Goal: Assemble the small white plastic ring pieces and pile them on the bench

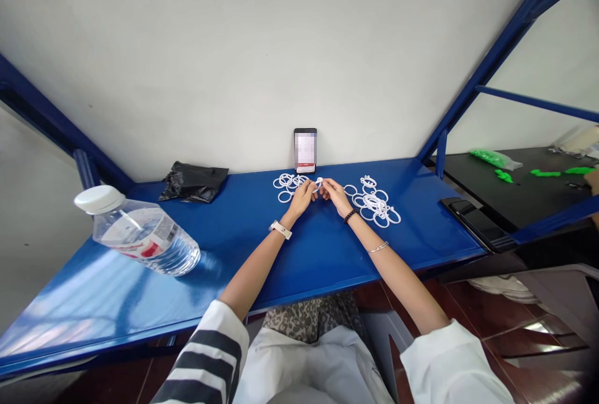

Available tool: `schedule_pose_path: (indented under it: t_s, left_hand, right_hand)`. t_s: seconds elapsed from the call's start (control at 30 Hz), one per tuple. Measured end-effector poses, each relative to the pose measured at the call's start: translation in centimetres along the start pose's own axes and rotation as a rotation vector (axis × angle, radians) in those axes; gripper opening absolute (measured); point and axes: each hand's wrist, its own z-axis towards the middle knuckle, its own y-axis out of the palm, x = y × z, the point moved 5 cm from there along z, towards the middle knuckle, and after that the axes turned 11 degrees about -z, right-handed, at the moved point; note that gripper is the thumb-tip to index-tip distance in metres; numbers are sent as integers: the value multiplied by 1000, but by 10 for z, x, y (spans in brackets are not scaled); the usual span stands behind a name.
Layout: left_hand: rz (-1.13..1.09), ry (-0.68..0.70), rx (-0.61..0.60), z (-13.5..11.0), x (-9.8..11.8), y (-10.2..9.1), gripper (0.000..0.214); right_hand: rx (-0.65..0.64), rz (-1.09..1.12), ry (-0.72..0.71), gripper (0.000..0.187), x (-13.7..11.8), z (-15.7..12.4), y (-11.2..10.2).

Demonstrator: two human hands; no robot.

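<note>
Head view. Blue desk [304, 254] spans the frame, with a white wall behind it. Bottle [140, 235], clear with a white cap, sits at 8 o'clock from the hands, well apart and near the desk's front edge. Black bag [193, 181] lies crumpled at 10 o'clock, against the wall. Phone [305, 150] stands upright against the wall at 12 o'clock. Right pile [374, 204] of white rings is at 3 o'clock, just beside the right hand [336, 193]. Left pile [286, 187], the smaller one, is at 11 o'clock, touching the left hand [303, 195]. Hands meet mid-desk. Fingers of both hands are closed on one white ring [319, 182], pinched between the two piles, low over the desk. Left wrist carries a watch, right wrist a bead bracelet.
</note>
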Motion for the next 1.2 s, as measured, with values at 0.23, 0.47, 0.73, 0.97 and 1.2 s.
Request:
schedule_pose_path:
  t_s: [0.23,0.47,0.73,0.97,1.2]
  left_hand:
    - [7,10,2,1,-1,-1,38]
    - [-1,-11,25,1,0,-2,43]
    - [4,11,9,0,2,-1,50]
    - [-51,22,3,1,0,-3,52]
    - [-149,-2,38,1,0,-6,48]
  right_hand:
    - [-17,8,-3,42,-3,-2,1]
    - [-37,14,12,39,-5,-4,2]
    - [-56,27,16,40,-7,-5,3]
    - [-141,34,0,41,-9,-6,6]
    - [-216,42,-8,42,-15,-10,10]
